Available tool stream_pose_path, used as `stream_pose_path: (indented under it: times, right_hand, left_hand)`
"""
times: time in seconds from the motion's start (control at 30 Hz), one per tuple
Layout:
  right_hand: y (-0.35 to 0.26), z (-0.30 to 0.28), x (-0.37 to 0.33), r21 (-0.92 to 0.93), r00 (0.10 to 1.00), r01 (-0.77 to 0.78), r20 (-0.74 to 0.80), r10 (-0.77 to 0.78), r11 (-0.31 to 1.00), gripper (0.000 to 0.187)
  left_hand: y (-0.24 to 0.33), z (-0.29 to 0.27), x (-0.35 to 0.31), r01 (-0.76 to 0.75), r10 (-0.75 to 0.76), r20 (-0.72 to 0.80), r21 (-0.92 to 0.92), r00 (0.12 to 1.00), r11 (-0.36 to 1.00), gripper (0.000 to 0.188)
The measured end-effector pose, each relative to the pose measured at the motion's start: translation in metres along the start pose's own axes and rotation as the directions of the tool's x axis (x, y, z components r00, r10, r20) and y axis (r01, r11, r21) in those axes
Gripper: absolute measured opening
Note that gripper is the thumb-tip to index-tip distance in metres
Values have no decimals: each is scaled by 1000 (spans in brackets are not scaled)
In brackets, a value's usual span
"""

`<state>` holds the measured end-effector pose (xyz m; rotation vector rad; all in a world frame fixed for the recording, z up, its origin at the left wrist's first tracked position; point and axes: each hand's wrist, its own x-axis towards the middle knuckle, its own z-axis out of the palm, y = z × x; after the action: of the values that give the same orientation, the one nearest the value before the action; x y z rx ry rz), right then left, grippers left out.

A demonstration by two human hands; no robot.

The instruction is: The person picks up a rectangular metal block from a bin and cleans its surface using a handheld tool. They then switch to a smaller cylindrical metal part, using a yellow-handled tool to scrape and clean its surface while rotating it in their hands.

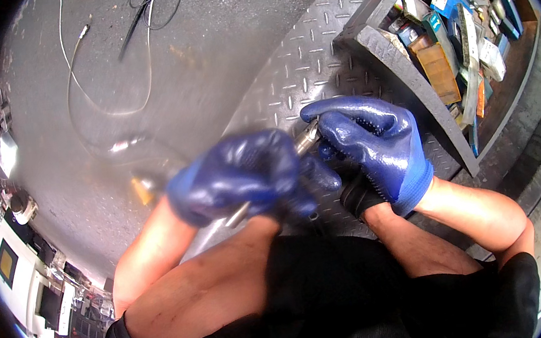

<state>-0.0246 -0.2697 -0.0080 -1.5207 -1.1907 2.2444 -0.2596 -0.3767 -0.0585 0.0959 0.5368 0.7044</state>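
Observation:
Both my hands wear blue coated work gloves. My left hand [238,175], smeared a little by motion, is closed around a silvery metal rod [307,137]. One bright end pokes out below the left fist; a thicker, stepped cylindrical part shows between my hands. Whether it is all one piece, I cannot tell, since the left glove hides the middle. My right hand [374,148] is closed at the upper end of the rod, its thumb and fingers pinched around the tip. The exact kind of tool does not show.
A metal-sided bin [400,83] at the upper right holds many blue, yellow and grey small boxes and bars. Diamond-tread plate [303,76] lies under it. A pale cable [149,83] loops over the grey floor [204,44] at the left. White machinery [22,281] stands far left.

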Motion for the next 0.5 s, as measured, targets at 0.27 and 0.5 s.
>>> stream_pose_path:
  times: [0.27,0.5]
  right_hand:
    - [1,3,-2,-100,993,114,11,-114,988,23]
    - [0,-2,-1,-211,971,233,110,-213,949,27]
  left_hand:
    - [-4,5,-2,56,-63,-92,-78,994,995,27]
    - [-1,5,-2,45,-49,-83,-55,995,997,23]
